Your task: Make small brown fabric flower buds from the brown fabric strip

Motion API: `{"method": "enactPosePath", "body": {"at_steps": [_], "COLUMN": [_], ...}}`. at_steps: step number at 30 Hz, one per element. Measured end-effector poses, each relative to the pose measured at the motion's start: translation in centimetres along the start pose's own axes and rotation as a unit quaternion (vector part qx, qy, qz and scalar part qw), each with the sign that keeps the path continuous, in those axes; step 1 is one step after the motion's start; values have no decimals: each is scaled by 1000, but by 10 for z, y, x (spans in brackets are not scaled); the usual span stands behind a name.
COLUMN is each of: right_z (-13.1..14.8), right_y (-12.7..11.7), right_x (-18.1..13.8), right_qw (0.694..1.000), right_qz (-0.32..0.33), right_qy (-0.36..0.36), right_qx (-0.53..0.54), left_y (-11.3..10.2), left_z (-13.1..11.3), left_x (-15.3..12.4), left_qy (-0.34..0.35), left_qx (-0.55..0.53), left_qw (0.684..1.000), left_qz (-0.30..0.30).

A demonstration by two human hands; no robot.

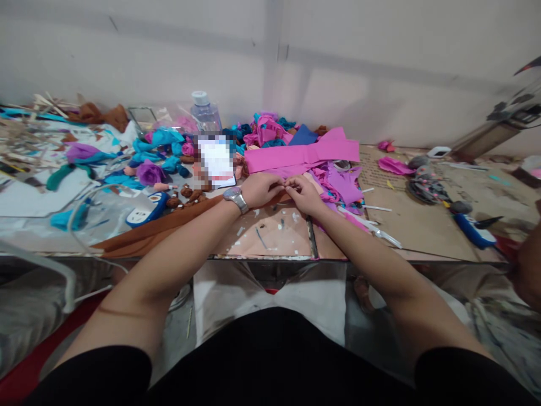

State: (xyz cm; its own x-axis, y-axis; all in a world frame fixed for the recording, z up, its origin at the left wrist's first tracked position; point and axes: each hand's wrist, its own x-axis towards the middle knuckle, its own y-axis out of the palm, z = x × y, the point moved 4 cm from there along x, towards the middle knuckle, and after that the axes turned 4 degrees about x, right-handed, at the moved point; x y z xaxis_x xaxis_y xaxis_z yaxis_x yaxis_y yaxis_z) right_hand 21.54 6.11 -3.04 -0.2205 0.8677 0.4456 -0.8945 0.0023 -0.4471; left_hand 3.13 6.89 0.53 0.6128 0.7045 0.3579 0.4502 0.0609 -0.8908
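Note:
My left hand [262, 190], with a watch [235, 197] at the wrist, and my right hand [305, 194] meet fingertip to fingertip over the front of the table. Both are closed in a pinch at the end of a long brown crepe paper strip [169, 228]. It runs from the table's front left, under my left wrist, to my fingers, which cover the pinched part. Just beyond my hands lies a wide pink crepe paper strip [302, 156] on a heap of pink and purple pieces [344, 183]. A phone [220, 160] with a lit screen rests beyond my left hand.
A bottle [205, 115] stands at the back near blue and purple paper flowers [150, 173]. Blue-and-white power strips lie left [147, 210] and right [473, 230]. Cardboard [409, 214] covers the right side. Another person's arm [530, 265] shows at the right edge.

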Motion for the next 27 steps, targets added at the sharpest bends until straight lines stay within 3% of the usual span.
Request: {"method": "enactPosePath", "body": {"at_steps": [10, 27], "right_z": [11, 12], "right_y": [-6, -5], "right_x": [0, 0], "right_qw": [992, 994], "right_qz": [-10, -17], "right_qy": [-93, -72], "right_qx": [-84, -83], "left_y": [-2, 1], "left_z": [-1, 4], "left_x": [-1, 0], "left_qy": [4, -5], "left_qx": [-24, -54], "left_qw": [1000, 999], "left_qz": [-3, -4]}}
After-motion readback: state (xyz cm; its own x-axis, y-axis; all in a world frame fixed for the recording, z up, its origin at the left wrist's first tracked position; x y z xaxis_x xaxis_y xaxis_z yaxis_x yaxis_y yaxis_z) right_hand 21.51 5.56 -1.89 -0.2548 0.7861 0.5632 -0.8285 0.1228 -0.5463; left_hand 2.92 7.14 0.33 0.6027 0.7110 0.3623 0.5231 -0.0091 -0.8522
